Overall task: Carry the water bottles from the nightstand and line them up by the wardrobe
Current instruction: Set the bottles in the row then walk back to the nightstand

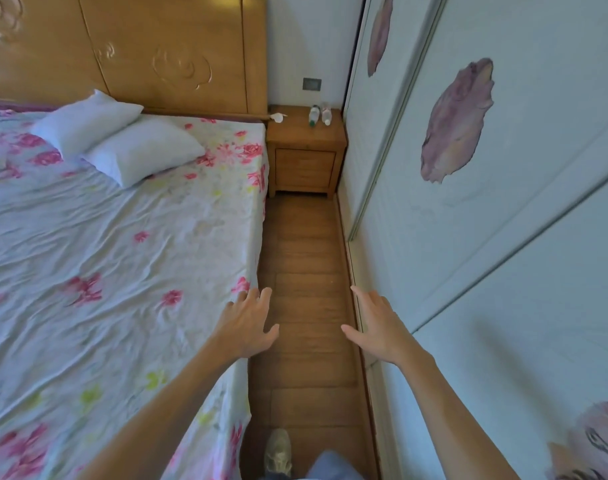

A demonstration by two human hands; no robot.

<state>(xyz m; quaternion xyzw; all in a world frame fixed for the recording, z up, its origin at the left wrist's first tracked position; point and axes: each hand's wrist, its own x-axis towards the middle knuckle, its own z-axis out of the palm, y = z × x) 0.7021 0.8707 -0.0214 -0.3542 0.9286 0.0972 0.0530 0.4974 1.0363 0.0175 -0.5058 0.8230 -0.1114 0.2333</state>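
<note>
Head view: the two bottles stand far off on the nightstand, at its back right part, just beside each other and near the wardrobe. They are small here; their labels and fill cannot be read. One has a darker, greenish band, the other is paler with a white cap end toward the camera; whether they stand upright or lie down is hard to tell. A small white thing sits at the nightstand's left rear corner, too small to name.

The nightstand fills the end of a narrow strip of wood floor, with the bed along the left and the wardrobe doors along the right. The bed sheet hangs over the bed's edge beside the strip.

Both hands are held out low over this aisle, well apart from the bottles. The left hand hangs over the bed's edge, fingers spread, holding nothing. The right hand is close to the wardrobe's base, fingers loose and spread, also bare. A shoe and a jeans leg are cut off at the bottom edge.
</note>
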